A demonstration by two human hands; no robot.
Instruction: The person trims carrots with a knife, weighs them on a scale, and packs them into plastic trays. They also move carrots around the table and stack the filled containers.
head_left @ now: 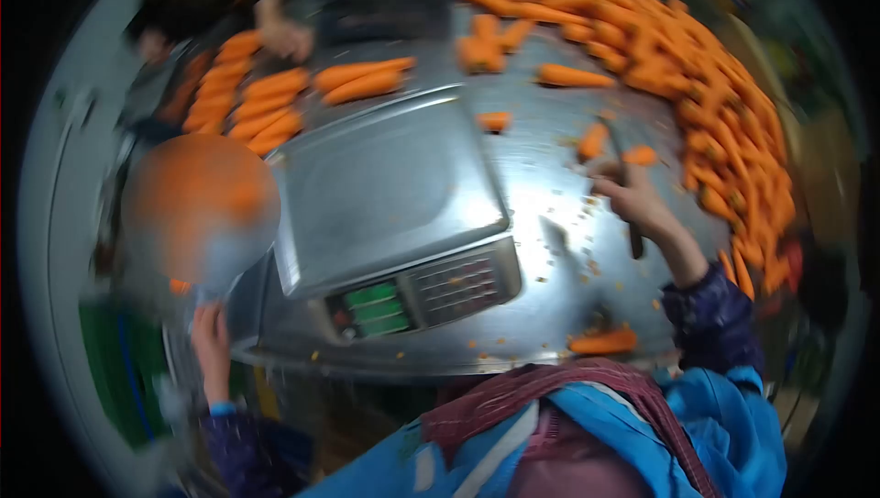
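Note:
At the left edge of the metal table, my left hand [211, 337] has its fingers closed on the lower end of what looks like a pale plastic bag [213, 289]. Orange shows above it, but a blurred patch hides the details. My right hand [642, 204] grips a knife [634, 239], its blade pointing away from me over the table. Close to the blade lie a carrot piece [593, 141] and another short piece [641, 156]. A digital scale [390, 191] with a bare steel pan stands between my hands.
A big heap of carrots [724, 131] curves along the right and far side. Carrots lie in rows [266, 108] at the far left, beside another person's hand [286, 39]. Trimmings dot the metal table [541, 305]. One carrot [603, 342] lies near the front edge.

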